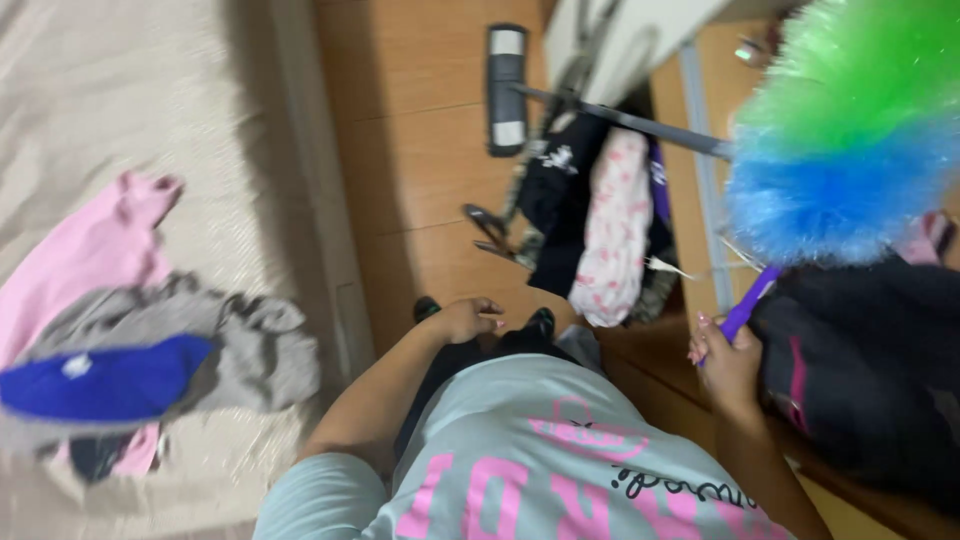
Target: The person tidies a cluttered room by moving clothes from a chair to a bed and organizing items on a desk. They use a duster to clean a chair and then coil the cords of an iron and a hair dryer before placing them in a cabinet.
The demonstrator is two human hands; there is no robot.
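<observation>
Blurrily, right hand (727, 362) grips duster (845, 150), cut off top-right; left hand (467, 319) loosely curled, empty.

To your left, a beige bed (120, 90) carries a heap of clothes: a pink top (90, 250), a grey garment (240, 345) and a blue piece (100, 385) lying across them. Ahead of you, a flat mop (506, 88) lies on the wooden floor (420, 180). Beside it, dark clothes (560, 200) and a white-and-pink patterned garment (612, 235) hang together. A black bag (860, 380) sits at your right.
</observation>
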